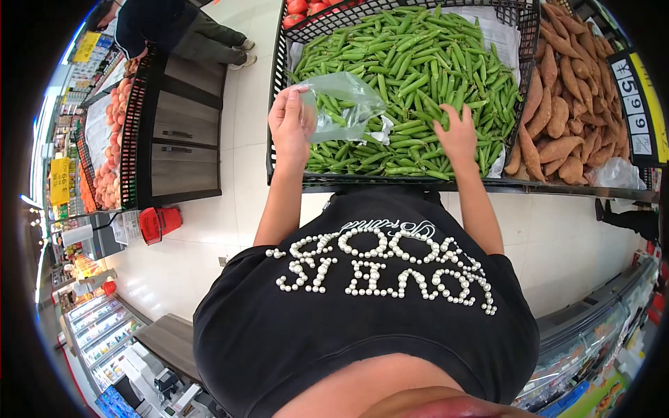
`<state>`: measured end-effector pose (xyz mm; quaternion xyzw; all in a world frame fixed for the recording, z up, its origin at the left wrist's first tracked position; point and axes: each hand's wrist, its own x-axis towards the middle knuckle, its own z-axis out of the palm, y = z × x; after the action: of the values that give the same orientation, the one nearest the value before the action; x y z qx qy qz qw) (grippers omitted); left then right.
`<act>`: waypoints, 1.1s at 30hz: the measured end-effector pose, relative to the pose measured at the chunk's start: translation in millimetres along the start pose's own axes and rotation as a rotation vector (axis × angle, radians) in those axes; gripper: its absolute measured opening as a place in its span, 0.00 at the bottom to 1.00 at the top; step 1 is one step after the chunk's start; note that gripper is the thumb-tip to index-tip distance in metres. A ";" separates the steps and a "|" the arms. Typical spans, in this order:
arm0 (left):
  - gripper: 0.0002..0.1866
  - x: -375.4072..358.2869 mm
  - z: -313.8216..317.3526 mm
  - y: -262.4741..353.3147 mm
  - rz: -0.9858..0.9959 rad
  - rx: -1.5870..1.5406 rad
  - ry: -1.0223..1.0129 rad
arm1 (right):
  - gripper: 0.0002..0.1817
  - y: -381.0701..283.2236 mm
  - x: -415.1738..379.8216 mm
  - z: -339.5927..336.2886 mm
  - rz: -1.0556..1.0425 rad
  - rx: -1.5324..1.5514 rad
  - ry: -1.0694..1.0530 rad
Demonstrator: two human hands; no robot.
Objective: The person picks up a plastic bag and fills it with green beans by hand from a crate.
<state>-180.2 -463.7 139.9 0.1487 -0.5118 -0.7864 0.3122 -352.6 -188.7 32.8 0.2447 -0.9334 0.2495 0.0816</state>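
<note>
My left hand is closed on the rim of a clear plastic bag, pinched between thumb and fingers. The bag hangs out to the right over the pile, its mouth spread, and green pods show through it. A crumpled white scrap is at its lower edge. Green pea pods fill a black crate in front of me. My right hand reaches down into the right part of the pile, fingers apart and bent, thumb and fingertips right at the pods.
Sweet potatoes lie in the bin to the right, beside a price sign. Tomatoes are behind the pods. At left stands a produce counter with a person beside it. A red basket is on the floor.
</note>
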 end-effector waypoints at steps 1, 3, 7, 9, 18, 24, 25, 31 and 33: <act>0.12 0.1 0.8 0.8 -0.004 0.002 -0.002 | 0.26 5.5 3.3 -7.3 -0.025 0.052 -0.008; 0.12 0.9 5.0 2.3 -0.008 0.001 -0.008 | 0.23 12.6 10.9 -20.2 -0.082 0.182 0.022; 0.13 4.3 14.6 7.4 -0.045 0.055 0.025 | 0.21 0.4 27.7 -48.3 -0.084 0.518 -0.056; 0.13 6.7 19.5 5.2 -0.059 0.065 0.022 | 0.22 -13.2 32.9 -62.6 -0.109 0.651 -0.069; 0.15 15.5 38.0 1.0 -0.061 0.125 0.066 | 0.25 -57.2 41.7 -57.7 -0.012 1.284 -0.817; 0.15 2.9 46.6 -6.3 -0.142 0.294 -0.030 | 0.23 -97.3 52.3 -10.5 0.211 1.414 -1.264; 0.15 -1.3 48.6 -12.6 -0.146 0.293 -0.057 | 0.21 -104.9 56.7 3.9 0.356 1.443 -1.243; 0.15 -22.1 52.3 -21.1 -0.233 0.337 -0.143 | 0.13 -178.7 73.7 72.1 0.676 1.817 -0.985; 0.16 -22.8 47.9 -22.3 -0.250 0.208 -0.117 | 0.13 -202.3 88.7 67.9 0.909 1.847 -1.183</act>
<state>-197.0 -408.7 138.7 0.1966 -0.5851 -0.7693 0.1648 -330.9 -412.8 84.8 -0.0655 -0.2941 0.6825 -0.6659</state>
